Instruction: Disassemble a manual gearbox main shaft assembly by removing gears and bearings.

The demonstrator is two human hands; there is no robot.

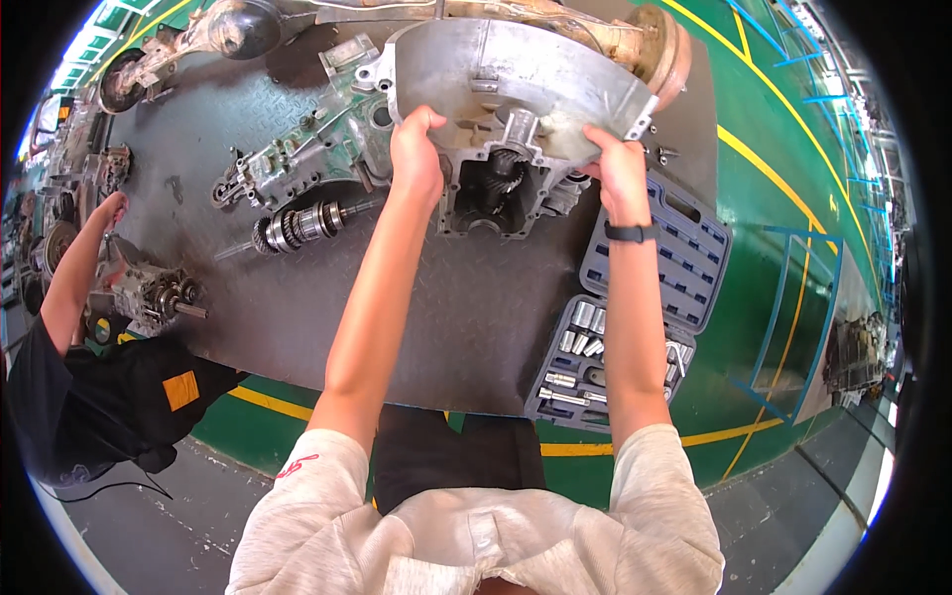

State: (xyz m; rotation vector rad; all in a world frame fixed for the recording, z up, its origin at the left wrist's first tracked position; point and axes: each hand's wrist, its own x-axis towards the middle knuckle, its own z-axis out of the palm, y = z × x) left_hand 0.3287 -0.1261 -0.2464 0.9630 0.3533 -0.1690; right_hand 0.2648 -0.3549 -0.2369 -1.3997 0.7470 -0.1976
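A large grey metal gearbox housing (526, 61) with a wide bell-shaped flange is in front of me at the far middle of the worktable. My left hand (416, 157) grips the flange's left side, the thumb lying on the inner face. On the opposite side my right hand (619, 171), with a black band at the wrist, holds the rim in the same way. Through the housing's near opening dark gear teeth (504, 171) show. The undersides of both hands' fingers are hidden behind the metal.
Left of the housing lie a green-stained casing (332, 154) and a gear shaft (297, 226). An open socket set case (684, 253) sits at the right. Rusty axle parts (555, 14) line the far edge. Another person (119, 397) works at the left beside a gear assembly (149, 295).
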